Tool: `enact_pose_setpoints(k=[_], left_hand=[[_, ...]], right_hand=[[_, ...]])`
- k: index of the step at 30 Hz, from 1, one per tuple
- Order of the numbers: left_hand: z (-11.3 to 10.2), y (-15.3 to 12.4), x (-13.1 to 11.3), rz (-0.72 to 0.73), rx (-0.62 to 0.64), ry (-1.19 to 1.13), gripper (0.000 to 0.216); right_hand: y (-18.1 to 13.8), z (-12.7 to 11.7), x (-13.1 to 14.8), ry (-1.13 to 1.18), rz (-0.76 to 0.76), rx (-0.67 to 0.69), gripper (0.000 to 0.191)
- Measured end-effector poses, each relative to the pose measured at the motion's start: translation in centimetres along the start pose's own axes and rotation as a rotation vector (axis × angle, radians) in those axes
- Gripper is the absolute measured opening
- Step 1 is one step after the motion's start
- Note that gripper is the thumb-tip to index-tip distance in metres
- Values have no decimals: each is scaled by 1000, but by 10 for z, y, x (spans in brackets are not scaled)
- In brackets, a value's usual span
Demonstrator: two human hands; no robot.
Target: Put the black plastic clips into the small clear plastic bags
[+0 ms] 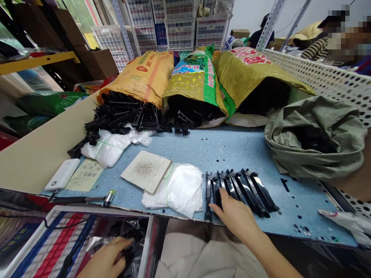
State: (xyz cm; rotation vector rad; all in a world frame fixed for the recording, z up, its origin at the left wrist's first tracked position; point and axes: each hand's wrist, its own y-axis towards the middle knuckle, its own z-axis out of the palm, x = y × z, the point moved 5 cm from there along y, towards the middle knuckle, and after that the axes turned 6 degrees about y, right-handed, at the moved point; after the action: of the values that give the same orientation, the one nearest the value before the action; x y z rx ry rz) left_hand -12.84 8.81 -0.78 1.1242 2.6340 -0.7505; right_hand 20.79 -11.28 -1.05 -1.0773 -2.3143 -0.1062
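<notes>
A row of several long black plastic parts (243, 191) lies side by side on the blue table (203, 148). My right hand (236, 214) rests flat on the near ends of the left parts, fingers stretched out. My left hand (108, 258) is down in a bin (72, 239) below the table edge, its fingers curled round a black object inside a clear plastic bag (130, 231); I cannot make out what it is.
Three woven sacks (199, 75) spill black parts (121, 114) at the back; a grey-green sack (315, 135) lies at right. White bag bundles (176, 189), a tile with small pins (146, 170), a power bank (62, 174), a note, a small hammer (108, 197). A person sits far right.
</notes>
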Motion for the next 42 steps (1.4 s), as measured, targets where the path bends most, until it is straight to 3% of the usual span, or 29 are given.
enact_pose_setpoints(k=[2, 6, 8, 10, 14, 19, 26, 32, 35, 37, 40, 42], left_hand=[[13, 26, -26, 16, -50, -25, 33], [24, 76, -135, 258, -300, -190, 16], [26, 96, -174, 249, -415, -125, 10], [29, 114, -189, 200, -376, -167, 9], [28, 135, -174, 167, -222, -353, 17], [23, 144, -149, 111, -132, -548, 18], [29, 145, -154, 61, -145, -672, 16], [11, 135, -148, 59, -199, -738, 21], [-16, 117, -140, 155, -378, -552, 7], [-28, 106, -140, 238, -493, -300, 20], [-26, 104, -142, 282, -484, -49, 32], [-19, 110, -142, 299, -444, -21, 41]], right_hand=[[5, 8, 3, -53, -23, 33, 59], [11, 8, 2, -5, -13, 63, 57], [12, 4, -7, 132, 19, 117, 56], [9, -2, -17, 388, 63, 154, 55], [-3, -5, -26, 981, 142, 191, 56], [-6, 6, 7, 1387, 128, 279, 43], [4, 22, 50, 1567, 168, 404, 31], [20, 49, 52, 1558, 213, 335, 36], [24, 58, 45, 1528, 263, 314, 34], [22, 55, 40, 1548, 261, 290, 34], [5, 46, 33, 1658, 283, 329, 33], [-14, 45, 30, 1770, 335, 484, 31]])
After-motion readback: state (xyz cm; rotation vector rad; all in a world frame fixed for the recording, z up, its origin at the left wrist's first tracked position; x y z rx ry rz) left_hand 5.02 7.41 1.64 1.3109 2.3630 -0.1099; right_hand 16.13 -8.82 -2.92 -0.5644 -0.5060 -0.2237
